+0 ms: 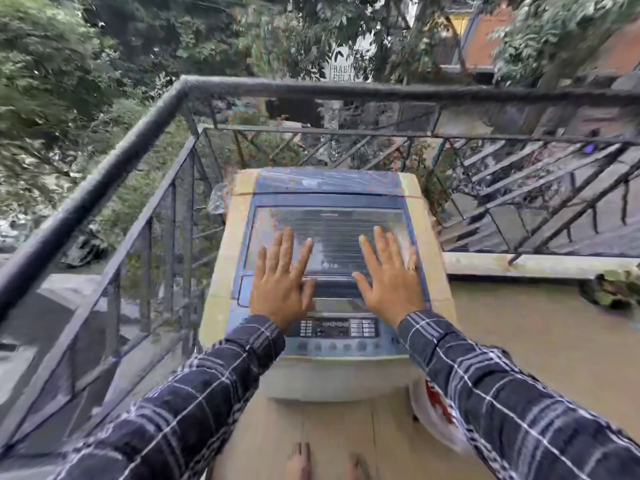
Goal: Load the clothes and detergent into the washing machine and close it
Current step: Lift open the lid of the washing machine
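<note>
Plaid dark sleeves [194, 393] along the bottom of the frame, bare feet [299, 462] on tan floor, crinkly white bag [434, 414] with red print at lower right, just beside the washing machine [221, 271] sitting dead centre. Left hand [280, 289] and right hand [389, 285] palms down, fingers straight and spread, gripping nothing, resting on the ribbed see-through lid [329, 233]. Looks shut, so start or finish, can't tell. If start, needs fingers hooked under the lid's near edge. Beyond, rough black metal railing [104, 174].
</note>
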